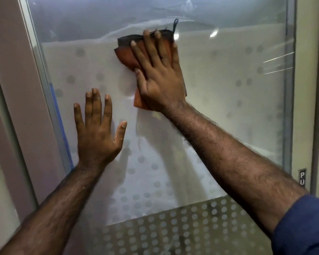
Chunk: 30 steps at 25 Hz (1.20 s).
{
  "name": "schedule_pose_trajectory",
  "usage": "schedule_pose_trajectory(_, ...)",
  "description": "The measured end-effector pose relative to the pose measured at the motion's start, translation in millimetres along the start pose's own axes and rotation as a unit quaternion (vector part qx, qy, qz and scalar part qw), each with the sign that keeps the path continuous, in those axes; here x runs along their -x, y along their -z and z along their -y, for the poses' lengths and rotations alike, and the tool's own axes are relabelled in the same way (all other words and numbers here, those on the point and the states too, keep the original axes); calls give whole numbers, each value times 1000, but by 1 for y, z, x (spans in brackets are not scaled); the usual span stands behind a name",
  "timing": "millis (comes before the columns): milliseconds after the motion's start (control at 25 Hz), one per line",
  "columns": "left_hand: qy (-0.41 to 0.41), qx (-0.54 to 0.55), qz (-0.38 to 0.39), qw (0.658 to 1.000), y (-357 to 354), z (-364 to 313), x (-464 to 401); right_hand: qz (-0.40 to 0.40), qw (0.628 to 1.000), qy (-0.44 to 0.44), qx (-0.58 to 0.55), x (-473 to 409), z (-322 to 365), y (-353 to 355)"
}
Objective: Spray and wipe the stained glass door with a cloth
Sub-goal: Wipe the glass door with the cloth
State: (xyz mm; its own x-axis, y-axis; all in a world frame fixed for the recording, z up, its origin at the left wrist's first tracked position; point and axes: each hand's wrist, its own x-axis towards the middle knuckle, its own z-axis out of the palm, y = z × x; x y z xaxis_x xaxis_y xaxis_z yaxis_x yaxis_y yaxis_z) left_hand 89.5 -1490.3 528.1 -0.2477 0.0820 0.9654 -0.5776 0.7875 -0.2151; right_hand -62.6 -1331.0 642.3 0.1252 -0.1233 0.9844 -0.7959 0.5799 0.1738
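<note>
In the head view, the right hand (160,80) lies flat with its fingers spread, pressing a folded orange-brown cloth with a dark edge and small hanging loop (126,54) against the frosted glass door with a dotted pattern (228,89), high on the pane near the line where the frosted band meets clearer glass. The left hand (98,129) is also spread flat, palm against the glass lower and to the left, holding nothing and apparently bracing. No spray bottle is in view, so the spraying seems to be done and the wiping under way; smears and streaks show along the upper pane and right edge, so much of the surface likely remains. On the pale door frame (306,89) at right, a small dark label (302,178) shows the letters "PU", the rest cut off.
</note>
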Motion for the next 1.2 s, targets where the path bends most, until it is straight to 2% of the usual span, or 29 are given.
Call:
schedule_pose_trajectory(160,0,0,7,1000,-1,0,1,-37,985,-170,0,13,-94,5)
schedule_pose_trajectory(280,3,-5,9,1000,0,0,2,-46,959,-281,-5,62,-158,10)
schedule_pose_trajectory(400,5,-3,7,1000,-1,-3,2,-56,936,-347,-9,131,-171,12)
schedule_pose_trajectory(560,12,6,11,1000,-1,-5,2,-52,926,-374,-10,186,-141,8)
schedule_pose_trajectory(680,14,4,20,1000,0,-6,1,-35,939,-340,20,170,-105,1)
schedule_pose_trajectory(840,14,19,17,1000,0,-5,1,-2,980,-198,-12,136,-36,2)
schedule_pose_trajectory(960,16,43,6,999,-1,-4,1,19,993,-98,-57,141,9,5)
schedule_pose_trajectory(1120,0,54,-15,998,-2,0,1,56,996,5,-75,178,21,9)
schedule_pose_trajectory(1200,0,54,-16,998,-2,1,0,56,996,19,-68,195,3,9)
